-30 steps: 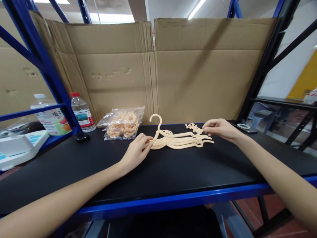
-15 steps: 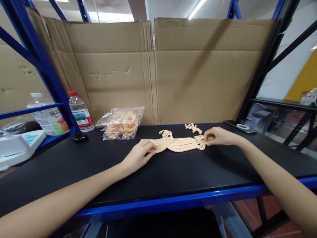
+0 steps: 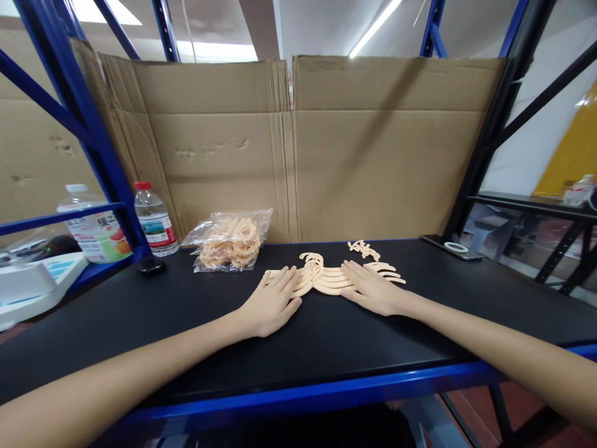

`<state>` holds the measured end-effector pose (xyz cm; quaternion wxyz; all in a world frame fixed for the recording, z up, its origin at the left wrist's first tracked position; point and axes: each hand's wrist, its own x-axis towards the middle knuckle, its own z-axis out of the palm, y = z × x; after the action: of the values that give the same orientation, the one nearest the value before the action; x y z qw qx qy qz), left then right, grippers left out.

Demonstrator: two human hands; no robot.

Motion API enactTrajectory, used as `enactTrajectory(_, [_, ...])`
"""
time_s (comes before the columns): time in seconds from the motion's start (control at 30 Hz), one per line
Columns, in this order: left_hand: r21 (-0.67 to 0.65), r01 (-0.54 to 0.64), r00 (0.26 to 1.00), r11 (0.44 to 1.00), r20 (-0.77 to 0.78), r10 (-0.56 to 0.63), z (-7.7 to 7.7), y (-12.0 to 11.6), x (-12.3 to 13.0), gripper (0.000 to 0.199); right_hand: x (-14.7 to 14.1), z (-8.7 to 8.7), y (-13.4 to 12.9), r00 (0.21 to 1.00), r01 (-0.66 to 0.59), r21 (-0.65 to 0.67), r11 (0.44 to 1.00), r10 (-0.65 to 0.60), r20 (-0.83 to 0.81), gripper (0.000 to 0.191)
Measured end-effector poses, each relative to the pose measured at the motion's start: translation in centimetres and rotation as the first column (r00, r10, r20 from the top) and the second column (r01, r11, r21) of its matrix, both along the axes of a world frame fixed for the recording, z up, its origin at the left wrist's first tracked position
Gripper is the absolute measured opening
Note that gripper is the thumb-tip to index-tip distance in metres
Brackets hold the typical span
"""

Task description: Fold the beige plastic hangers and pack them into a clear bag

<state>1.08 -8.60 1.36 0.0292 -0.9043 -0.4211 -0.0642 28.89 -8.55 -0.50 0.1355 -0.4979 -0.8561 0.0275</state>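
Several cream-coloured clothes hangers [image 3: 330, 281] lie fanned in an overlapping row on the black tabletop, their hooks bunched at the top middle. My left hand [image 3: 272, 303] rests on their left arms, fingers stretched out and slightly apart. On the right arms lies my right hand [image 3: 373, 289], flat with fingers extended, hiding part of them. The tips of the right arms stick out beyond that hand. Behind it sits a small heap of cream-coloured pieces [image 3: 364, 250], too small to name.
A clear plastic bag [image 3: 231, 242] of cream-coloured looped pieces stands at the back left. Near it are a red-capped water bottle [image 3: 156, 221] and a black mouse-like object [image 3: 150, 266]. A phone [image 3: 450, 246] with a white ring on it lies back right. Cardboard [image 3: 392, 149] walls the rear.
My right hand has let go of the piece at the hangers' right end and moved left to lie flat on them. My left hand's fingers have straightened over the left arms.
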Motion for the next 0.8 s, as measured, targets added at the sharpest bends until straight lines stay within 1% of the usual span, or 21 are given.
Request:
enactTrajectory(0.13, [-0.047, 0.023, 0.999, 0.999, -0.024, -0.024, 0.5, 1.4, 0.1, 0.059, -0.2, -0.4, 1.6, 0.999, 0.037, 0.036, 0.999, -0.037, 0.016, 0.08])
enactTrajectory(0.27, [-0.063, 0.043, 0.999, 0.997, -0.013, -0.044, 0.8, 3.5, 0.4, 0.059, -0.3, -0.4, 3.3, 0.997, 0.077, 0.037, 0.996, -0.078, 0.021, 0.081])
enactTrajectory(0.43, [-0.055, 0.058, 0.998, 0.997, 0.011, -0.057, 0.4, 5.8, 0.6, 0.06, -0.1, -0.6, 5.1, 0.996, 0.085, 0.039, 0.996, -0.086, 0.021, 0.078])
enactTrajectory(0.53, [-0.023, 0.051, 0.998, 0.998, 0.02, -0.051, 0.1, 6.2, 0.8, 0.06, -0.1, -0.3, 5.3, 0.996, 0.095, 0.033, 0.995, -0.095, 0.002, 0.075])
enactTrajectory(0.57, [0.015, 0.048, 0.998, 0.999, 0.048, -0.049, 0.2, 5.9, 0.9, 0.06, -0.2, 0.1, 5.0, 0.995, 0.096, 0.055, 0.994, -0.094, -0.03, 0.075])
enactTrajectory(0.63, [0.133, 0.051, 0.986, 0.99, 0.154, -0.072, 0.8, 4.5, 1.0, 0.055, -0.4, 1.7, 3.5, 0.986, 0.077, 0.164, 0.983, -0.051, -0.159, 0.07])
enactTrajectory(0.67, [0.209, 0.067, 0.967, 0.976, 0.227, -0.115, 1.3, 3.2, 1.0, 0.05, -0.5, 2.7, 2.2, 0.969, 0.063, 0.241, 0.968, -0.002, -0.247, 0.065])
enactTrajectory(0.7, [0.263, 0.098, 0.936, 0.96, 0.304, -0.179, 1.8, 1.6, 0.9, 0.044, -0.5, 3.9, 0.7, 0.934, 0.055, 0.313, 0.948, 0.063, -0.353, 0.057])
enactTrajectory(0.73, [0.294, 0.117, 0.894, 0.949, 0.386, -0.23, 2.3, -0.2, 0.7, 0.039, -0.4, 5.0, -1.0, 0.872, 0.069, 0.366, 0.928, 0.123, -0.475, 0.048])
enactTrajectory(0.77, [0.308, 0.129, 0.851, 0.942, 0.453, -0.265, 2.8, -2.1, 0.3, 0.034, -0.1, 6.0, -2.7, 0.794, 0.101, 0.37, 0.923, 0.149, -0.589, 0.042])
enactTrajectory(0.8, [0.3, 0.097, 0.828, 0.949, 0.506, -0.244, 3.1, -4.0, -0.2, 0.031, 0.3, 6.7, -4.2, 0.7, 0.118, 0.298, 0.947, 0.134, -0.701, 0.038])
